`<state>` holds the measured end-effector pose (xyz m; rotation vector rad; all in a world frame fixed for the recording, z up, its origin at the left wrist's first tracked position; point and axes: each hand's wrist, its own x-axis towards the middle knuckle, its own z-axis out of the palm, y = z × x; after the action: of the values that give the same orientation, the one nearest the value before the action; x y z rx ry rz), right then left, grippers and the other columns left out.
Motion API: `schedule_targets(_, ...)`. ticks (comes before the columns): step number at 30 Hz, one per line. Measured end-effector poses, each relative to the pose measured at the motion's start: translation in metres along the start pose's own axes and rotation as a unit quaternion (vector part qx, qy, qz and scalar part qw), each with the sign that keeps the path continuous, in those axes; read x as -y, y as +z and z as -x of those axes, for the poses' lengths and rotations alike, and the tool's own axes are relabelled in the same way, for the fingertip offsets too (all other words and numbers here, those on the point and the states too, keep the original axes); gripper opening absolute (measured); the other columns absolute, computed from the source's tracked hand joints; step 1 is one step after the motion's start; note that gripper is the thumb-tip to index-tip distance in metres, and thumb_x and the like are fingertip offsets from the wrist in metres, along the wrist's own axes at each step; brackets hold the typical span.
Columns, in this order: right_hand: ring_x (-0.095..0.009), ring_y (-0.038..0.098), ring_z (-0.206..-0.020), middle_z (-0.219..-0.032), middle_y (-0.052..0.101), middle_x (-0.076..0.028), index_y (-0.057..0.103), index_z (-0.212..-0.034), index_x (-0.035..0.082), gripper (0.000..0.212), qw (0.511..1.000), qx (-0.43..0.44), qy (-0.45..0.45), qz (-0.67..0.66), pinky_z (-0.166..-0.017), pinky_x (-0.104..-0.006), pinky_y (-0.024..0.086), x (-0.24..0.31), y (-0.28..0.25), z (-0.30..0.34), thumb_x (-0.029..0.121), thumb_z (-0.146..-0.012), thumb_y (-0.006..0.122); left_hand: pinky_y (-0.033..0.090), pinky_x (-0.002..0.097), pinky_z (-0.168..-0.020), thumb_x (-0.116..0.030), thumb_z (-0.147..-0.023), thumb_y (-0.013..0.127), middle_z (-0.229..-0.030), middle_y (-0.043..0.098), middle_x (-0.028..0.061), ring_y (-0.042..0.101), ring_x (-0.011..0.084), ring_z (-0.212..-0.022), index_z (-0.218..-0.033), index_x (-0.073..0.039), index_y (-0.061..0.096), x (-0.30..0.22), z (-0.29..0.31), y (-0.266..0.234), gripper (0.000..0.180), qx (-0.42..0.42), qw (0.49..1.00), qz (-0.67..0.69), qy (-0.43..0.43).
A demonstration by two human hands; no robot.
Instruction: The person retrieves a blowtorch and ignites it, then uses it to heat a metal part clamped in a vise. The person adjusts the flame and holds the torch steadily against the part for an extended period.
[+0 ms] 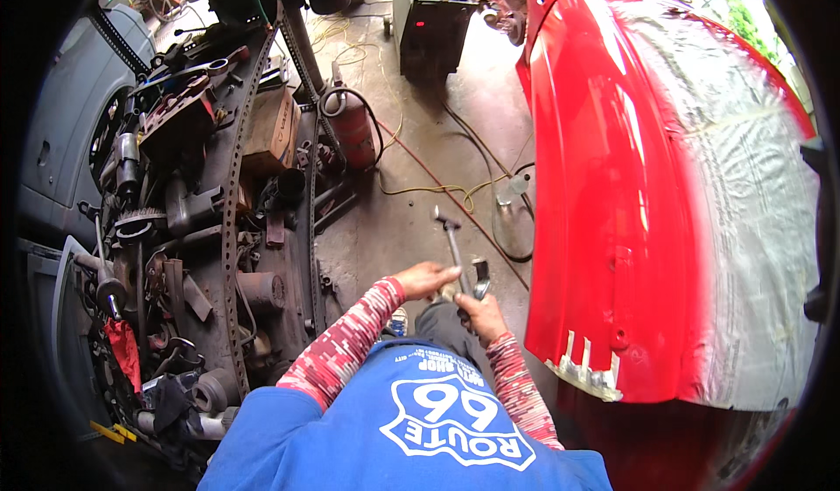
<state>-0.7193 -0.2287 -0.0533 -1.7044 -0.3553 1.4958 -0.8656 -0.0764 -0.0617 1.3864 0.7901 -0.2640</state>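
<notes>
A hammer [451, 241] with a metal head points away from me over the concrete floor. My left hand [425, 279] is closed, its thumb and fingers pressed at the middle of the handle. My right hand [483, 316] wraps round the lower end of the handle. A dark, curved metal piece [480, 274] sticks up beside the handle from the right hand; its lower part is hidden by the fingers. To the right of my hands stands a glossy red car body panel [595, 185], with strips of masking tape [588, 364] at its near lower edge.
Grey masking sheet [744, 202] covers part of the red car. On the left, a metal shelf [229, 255] is crowded with tools and parts. A fire extinguisher [350, 128] stands beside it. Hoses [437, 189] cross the floor towards a dark machine cabinet [430, 31].
</notes>
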Motion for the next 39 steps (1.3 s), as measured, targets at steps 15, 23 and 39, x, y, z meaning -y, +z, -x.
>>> schedule_targets(15, -0.005, 0.038, -0.05, -0.06, 0.044, 0.006, 0.058, -0.086, 0.007, 0.042, 0.989, 0.08, -0.121, 0.036, -0.045, -0.0237, 0.03, 0.239, -0.012, -0.207, 0.044, -0.104, 0.049, 0.052, 0.0252, -0.06, -0.015, -0.099, 0.052, -0.091, 0.066, 0.0053, 0.069, 0.0152, -0.075, -0.11, -0.006, 0.053, -0.125, -0.116, -0.194, 0.014, -0.284, 0.882, 0.332, 0.177)
schedule_targets(23, -0.005, 0.028, -0.044, -0.057, 0.037, 0.007, 0.056, -0.086, 0.008, 0.042, 0.972, 0.196, -0.062, -0.111, -0.04, -0.0233, 0.022, 0.356, -0.029, -0.334, 0.044, -0.104, 0.045, 0.044, 0.033, -0.058, -0.02, -0.087, 0.065, -0.067, 0.053, 0.007, 0.051, 0.0133, -0.061, -0.08, 0.0, 0.056, -0.087, -0.158, -0.31, 0.022, -0.507, 0.857, 0.006, 0.088)
schedule_targets(39, -0.006, 0.027, -0.046, -0.06, 0.035, 0.004, 0.046, -0.084, 0.011, 0.037, 0.957, 0.233, -0.12, -0.128, -0.04, -0.0219, 0.02, 0.576, 0.017, -0.562, 0.042, -0.104, 0.045, 0.048, 0.0391, -0.06, -0.024, -0.084, 0.068, -0.066, 0.06, 0.016, 0.063, 0.0286, -0.061, -0.081, -0.001, 0.065, -0.251, -0.273, -0.587, 0.024, -0.495, 0.851, -0.113, 0.137)
